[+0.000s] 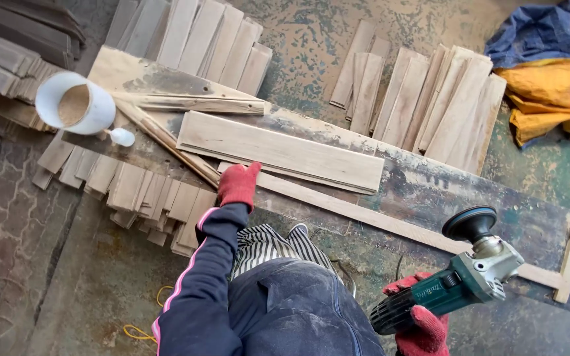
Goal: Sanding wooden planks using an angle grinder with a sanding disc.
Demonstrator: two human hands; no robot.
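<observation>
While right hand [422,323] grips grinder [460,280], left hand [237,184] on plank [278,151]

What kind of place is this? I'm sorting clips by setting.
Probably a rough woodworking yard or workshop: stacks of cut planks lie on a stained concrete floor, a worn workbench carries a board, and the right hand holds a green angle grinder.

Right glove [423,329] cut off by bottom edge.

One head camera looks steeply down from close above the person's lap onto the bench [430,191], which crosses the frame from upper left to lower right.
</observation>
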